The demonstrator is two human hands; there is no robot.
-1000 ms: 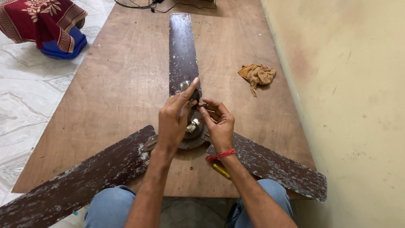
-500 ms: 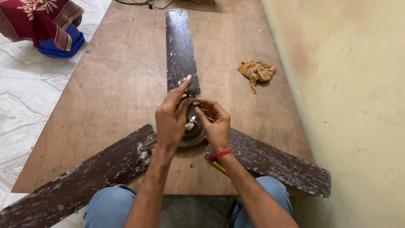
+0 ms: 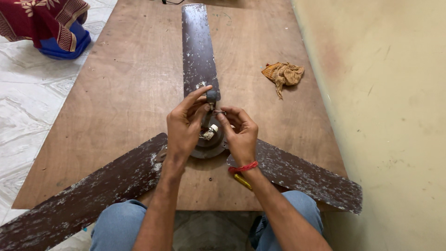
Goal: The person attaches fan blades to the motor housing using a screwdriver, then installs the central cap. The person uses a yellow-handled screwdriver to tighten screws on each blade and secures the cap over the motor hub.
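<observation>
1. Here, the ceiling fan (image 3: 211, 148) lies flat on a wooden board (image 3: 116, 102), its round middle part near the centre of the view.
2. Left hand (image 3: 183, 128) is closed around the short dark rod (image 3: 211, 96) that stands up from the fan's middle; thumb and forefinger pinch it near the top.
3. Right hand (image 3: 241, 135) pinches something small against the rod's side, at 3 o'clock from it; too small to tell what.
4. A small white part (image 3: 210, 132) sits on the fan's middle, between the two hands.
5. Three worn brown blades: one runs to 12 o'clock (image 3: 197, 46), one to 8 o'clock (image 3: 83, 195), one to 4 o'clock (image 3: 302, 179).
6. A yellow tool (image 3: 242, 181) lies on the board under the right wrist.
7. A crumpled orange rag (image 3: 282, 74) lies at 2 o'clock, well apart from the hands.
8. No container in view holds anything.
9. Room: pale wall (image 3: 385, 116) at 3 o'clock; marble floor (image 3: 28, 107) at 9 o'clock; a blue stool under a red cloth (image 3: 44, 18) at 11 o'clock.
</observation>
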